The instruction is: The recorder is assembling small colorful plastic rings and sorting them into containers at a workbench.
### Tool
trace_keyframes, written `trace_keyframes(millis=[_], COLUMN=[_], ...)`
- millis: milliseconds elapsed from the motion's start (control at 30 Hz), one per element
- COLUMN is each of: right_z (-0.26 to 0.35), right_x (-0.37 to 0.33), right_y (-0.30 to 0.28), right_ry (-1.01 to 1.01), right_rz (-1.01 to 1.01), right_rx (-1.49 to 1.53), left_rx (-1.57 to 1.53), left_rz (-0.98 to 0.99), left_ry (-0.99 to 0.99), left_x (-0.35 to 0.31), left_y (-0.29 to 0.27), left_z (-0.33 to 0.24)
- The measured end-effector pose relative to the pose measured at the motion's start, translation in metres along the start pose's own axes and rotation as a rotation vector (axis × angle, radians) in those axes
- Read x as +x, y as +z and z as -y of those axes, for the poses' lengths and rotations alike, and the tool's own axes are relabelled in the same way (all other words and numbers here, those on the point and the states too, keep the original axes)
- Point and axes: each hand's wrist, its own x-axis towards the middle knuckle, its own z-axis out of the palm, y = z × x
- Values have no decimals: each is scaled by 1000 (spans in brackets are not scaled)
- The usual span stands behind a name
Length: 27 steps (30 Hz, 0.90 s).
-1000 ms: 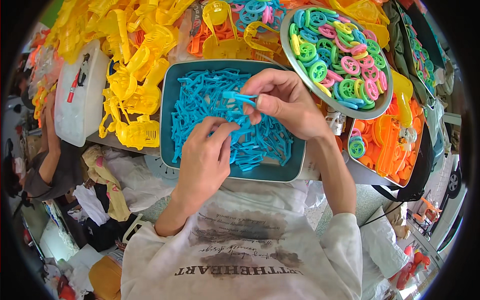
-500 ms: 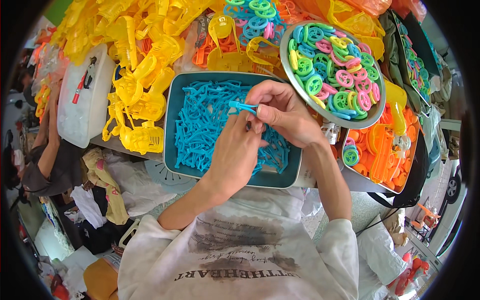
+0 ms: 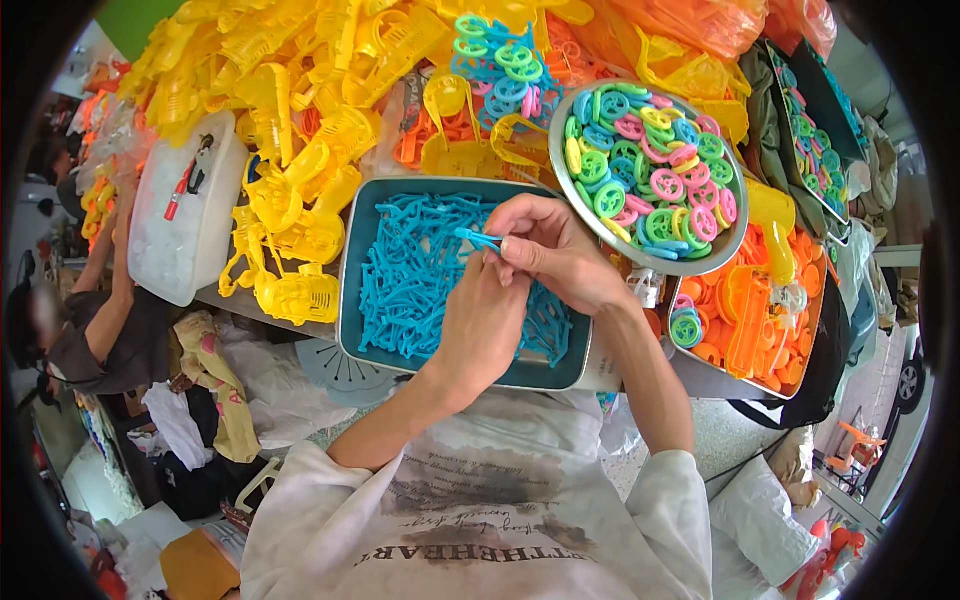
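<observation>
A teal tray [image 3: 352,300] in front of me holds a heap of blue plastic parts [image 3: 410,290]. Above it my right hand [image 3: 560,250] pinches one small blue plastic part [image 3: 476,238] by its end. My left hand [image 3: 485,320] has come up under the right one, its fingertips at the same blue part. Both hands hover over the tray's right half and hide the parts beneath them.
A metal bowl [image 3: 600,222] of coloured plastic wheels sits right of the tray. Orange parts fill a bin [image 3: 760,330] at the right. Yellow plastic pieces [image 3: 300,120] pile up behind and left, beside a white tub [image 3: 185,225]. Another person [image 3: 100,320] is at the far left.
My left hand has lifted off the blue heap and moved up to meet my right hand at the small blue part. The right hand has stayed over the tray.
</observation>
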Motion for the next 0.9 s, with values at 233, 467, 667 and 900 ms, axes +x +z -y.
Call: trace_keyframes(millis=[233, 467, 667, 900], right_z=[-8, -12, -11, -13], right_x=[1, 0, 2, -2], right_y=[-1, 15, 21, 16], right_ry=[-88, -216, -543, -678], right_rz=[-146, -248, -204, -80], right_rx=[-82, -616, -1044, -1204], left_rx=[-782, -887, -896, -926], left_rz=[-273, -419, -377, -371], left_ry=[-331, -70, -138, -127], left_x=[-25, -14, -12, -12], left_y=[-45, -71, -77, -62], left_z=[23, 54, 46, 48])
